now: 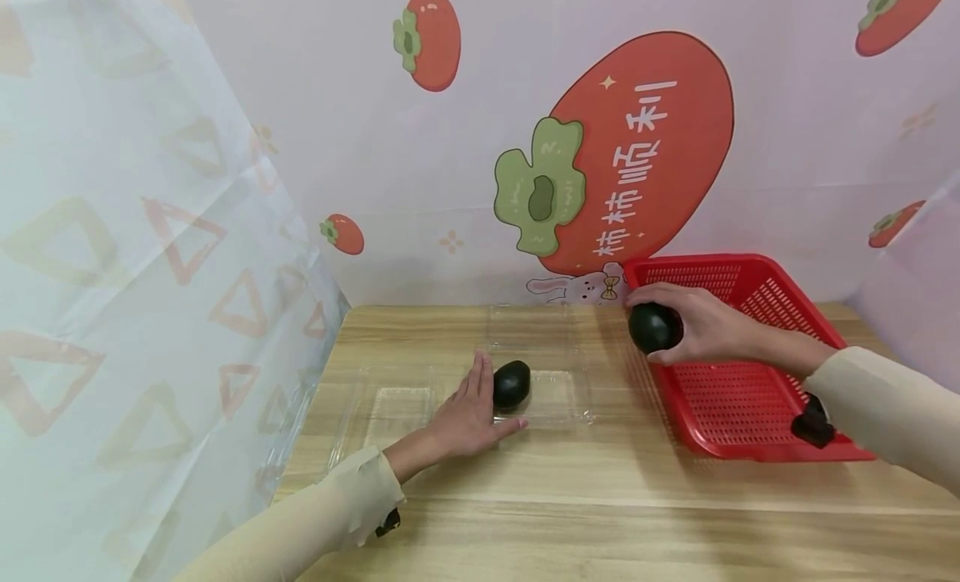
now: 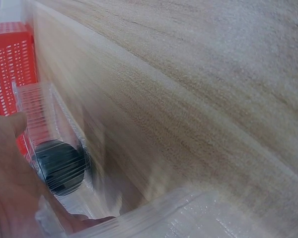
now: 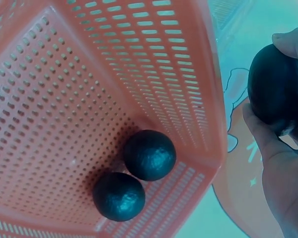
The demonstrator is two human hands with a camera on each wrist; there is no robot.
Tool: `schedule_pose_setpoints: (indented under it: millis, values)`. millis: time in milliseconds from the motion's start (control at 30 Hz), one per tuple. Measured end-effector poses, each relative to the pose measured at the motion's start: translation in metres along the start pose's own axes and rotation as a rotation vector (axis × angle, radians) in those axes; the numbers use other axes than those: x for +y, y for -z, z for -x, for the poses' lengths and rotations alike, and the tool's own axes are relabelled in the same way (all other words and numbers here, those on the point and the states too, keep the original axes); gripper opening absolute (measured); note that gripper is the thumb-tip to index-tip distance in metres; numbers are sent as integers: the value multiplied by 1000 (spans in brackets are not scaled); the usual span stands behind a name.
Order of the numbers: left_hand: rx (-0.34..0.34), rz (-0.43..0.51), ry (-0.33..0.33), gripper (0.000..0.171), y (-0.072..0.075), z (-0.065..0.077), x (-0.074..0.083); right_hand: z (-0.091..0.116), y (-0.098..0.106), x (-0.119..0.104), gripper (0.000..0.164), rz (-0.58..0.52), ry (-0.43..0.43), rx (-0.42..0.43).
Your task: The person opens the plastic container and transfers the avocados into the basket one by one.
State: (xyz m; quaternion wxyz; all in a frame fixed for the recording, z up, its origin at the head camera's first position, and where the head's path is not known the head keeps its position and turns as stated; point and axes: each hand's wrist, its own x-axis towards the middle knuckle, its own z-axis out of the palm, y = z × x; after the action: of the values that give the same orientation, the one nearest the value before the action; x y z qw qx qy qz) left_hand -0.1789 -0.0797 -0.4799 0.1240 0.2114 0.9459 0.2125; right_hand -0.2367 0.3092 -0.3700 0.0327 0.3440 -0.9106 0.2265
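Observation:
My right hand (image 1: 693, 319) grips a dark avocado (image 1: 655, 327) over the left rim of the red basket (image 1: 693, 436). In the right wrist view, fingers and thumb wrap that avocado (image 3: 275, 91), and two more dark avocados (image 3: 149, 155) lie in a basket corner. A clear plastic box (image 1: 558, 407) stands on the table with one avocado (image 1: 512, 385) in its left part. With fingers straight, my left hand (image 1: 471, 419) rests against the box's left side, its thumb along the front. The left wrist view shows the avocado (image 2: 59, 167) through the clear wall.
A second clear plastic box (image 1: 397, 398) lies to the left, partly behind the left forearm. The first box's raised lid (image 1: 530, 328) lies toward the back wall. Printed sheets with persimmon drawings (image 1: 645, 148) cover the wall behind the wooden table (image 1: 570, 515).

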Motion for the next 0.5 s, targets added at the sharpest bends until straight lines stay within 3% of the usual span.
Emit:
schedule_pose_setpoints:
  millis: [500]
  values:
    - [4, 1, -4, 115, -2, -1, -1, 14, 7, 13, 78, 35, -7, 47]
